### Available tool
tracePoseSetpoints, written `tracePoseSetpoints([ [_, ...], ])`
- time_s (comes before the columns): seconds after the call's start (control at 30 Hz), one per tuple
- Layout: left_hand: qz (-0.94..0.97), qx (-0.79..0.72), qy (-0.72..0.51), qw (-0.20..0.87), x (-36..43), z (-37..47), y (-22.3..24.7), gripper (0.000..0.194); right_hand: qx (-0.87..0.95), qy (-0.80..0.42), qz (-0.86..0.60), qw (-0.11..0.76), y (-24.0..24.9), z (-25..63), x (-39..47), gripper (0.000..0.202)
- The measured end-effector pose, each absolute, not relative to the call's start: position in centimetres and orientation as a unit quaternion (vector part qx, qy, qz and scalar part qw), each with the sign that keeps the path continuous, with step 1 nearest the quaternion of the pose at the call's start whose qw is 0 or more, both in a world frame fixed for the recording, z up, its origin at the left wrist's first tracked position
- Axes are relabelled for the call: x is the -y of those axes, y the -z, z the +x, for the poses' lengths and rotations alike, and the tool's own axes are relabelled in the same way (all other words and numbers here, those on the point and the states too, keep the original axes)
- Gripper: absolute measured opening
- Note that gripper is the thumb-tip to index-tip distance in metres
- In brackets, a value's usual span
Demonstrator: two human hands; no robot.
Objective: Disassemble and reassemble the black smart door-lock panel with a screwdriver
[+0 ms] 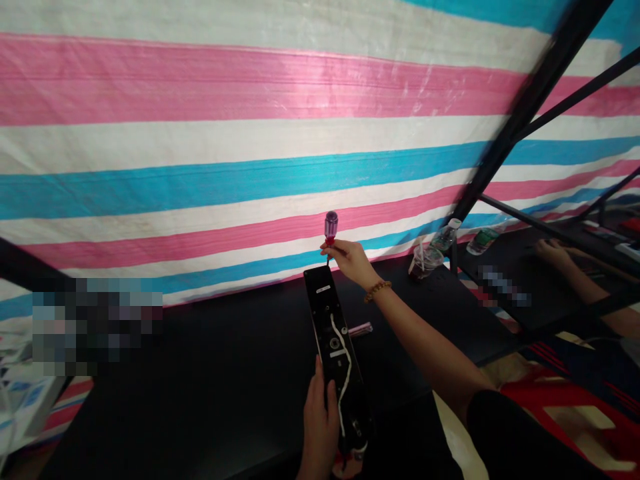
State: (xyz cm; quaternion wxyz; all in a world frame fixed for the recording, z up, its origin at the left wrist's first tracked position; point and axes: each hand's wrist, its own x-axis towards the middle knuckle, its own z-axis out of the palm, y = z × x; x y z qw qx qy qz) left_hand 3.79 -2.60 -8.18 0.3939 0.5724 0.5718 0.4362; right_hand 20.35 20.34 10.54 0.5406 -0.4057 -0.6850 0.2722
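With the left hand (320, 417) gripping the long black panel (337, 353) near the counter (200, 373)'s front edge, the right hand (350, 261) holds a purple-handled screwdriver (331, 230) upright at its far end, so fastening looks unfinished.

The left hand (320, 427) is cut off at the wrist by the bottom edge, and it hides the near left edge of the black panel (336, 347). The panel's near end is lost in shadow at the frame's bottom. The right hand (350, 261) closes over the lower handle of the screwdriver (331, 227), so its shaft and tip barely show. A pixelated patch (95, 323) on the left hides whatever lies there; a smaller one (503, 285) sits on the right. The small pink item (361, 329) beside the panel is too small to identify. Another person's hand (553, 252) is blurred, its arm cut by the right edge.
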Motion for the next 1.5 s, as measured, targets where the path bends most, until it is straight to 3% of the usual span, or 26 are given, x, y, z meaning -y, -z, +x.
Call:
tracePoseSetpoints([
  [0.2,0.592,-0.586,-0.433,0.346,2.2,2.8,7.0,0.051,0.668,-0.256,-0.411,0.565,-11.0,19.6,-19.7,0.013],
  [0.27,0.606,-0.579,-0.451,0.306,0.6,2.6,5.7,0.049,0.638,-0.264,-0.425,0.585,-10.8,19.5,-19.7,0.02],
  [0.5,0.748,-0.483,-0.44,0.12,-14.2,3.6,-2.9,0.028,0.668,-0.27,-0.391,0.573,-10.8,20.3,-19.8,0.027],
  [0.73,0.809,-0.459,-0.337,0.143,-22.0,5.9,-4.9,0.02,0.609,-0.269,-0.423,0.615,-10.0,19.9,-19.1,0.02],
  [1.17,0.746,-0.519,-0.376,0.179,-21.4,4.4,-3.8,0.022,0.648,-0.279,-0.402,0.584,-10.1,18.8,-18.4,0.027],
  [1.5,0.741,-0.515,-0.391,0.181,-21.1,4.6,-3.8,0.019,0.568,-0.265,-0.466,0.625,-10.2,17.4,-18.7,0.029],
])
